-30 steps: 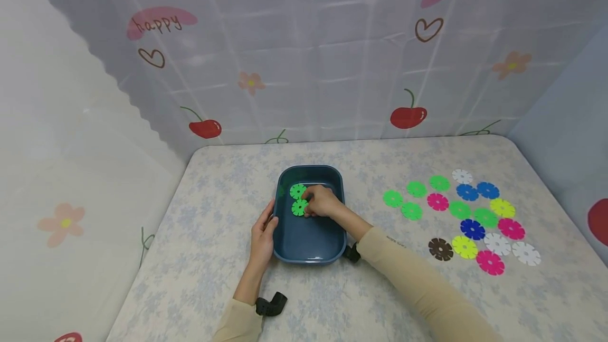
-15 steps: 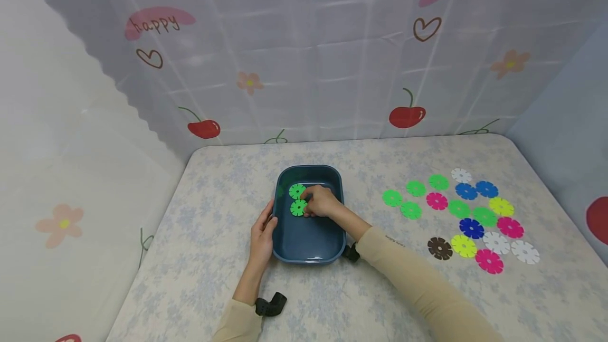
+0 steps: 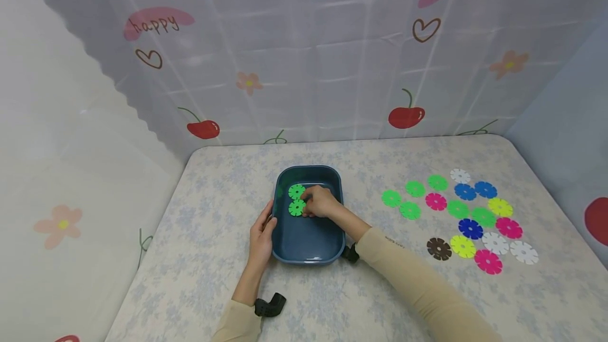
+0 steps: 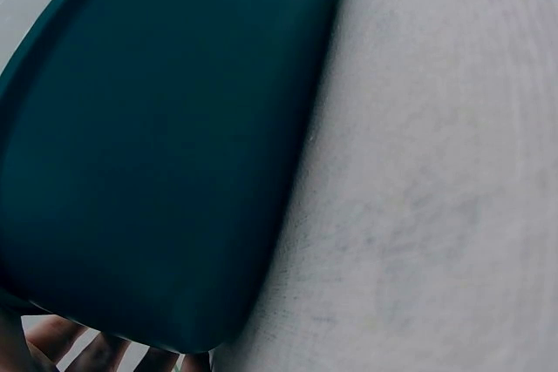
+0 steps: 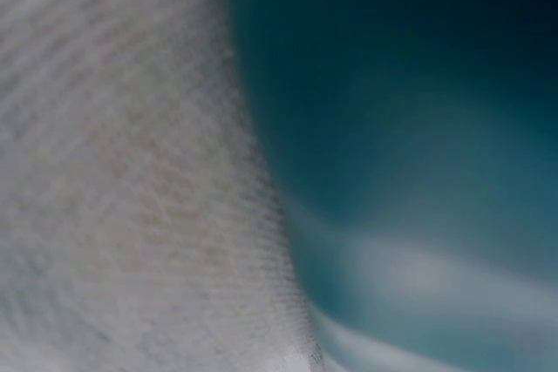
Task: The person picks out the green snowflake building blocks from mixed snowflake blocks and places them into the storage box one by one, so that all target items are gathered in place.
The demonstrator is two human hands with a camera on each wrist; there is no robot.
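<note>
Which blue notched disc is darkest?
The dark blue notched disc, nearest the person of the three; the lighter blue discs lie side by side, farther back.

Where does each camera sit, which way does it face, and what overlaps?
Head: on the person's head, facing forward and down at the tray, table, loose discs and printed backdrop; left hand, right hand and both sleeves show.
Left wrist: on the left wrist, facing the tray's outer wall and the table; fingers show at bottom left.
Right wrist: on the right wrist, facing a blurred stretch of tray wall and table; no body part discernible.
Shared: both wrist views see tray and table, as does head; only head shows discs.
</note>
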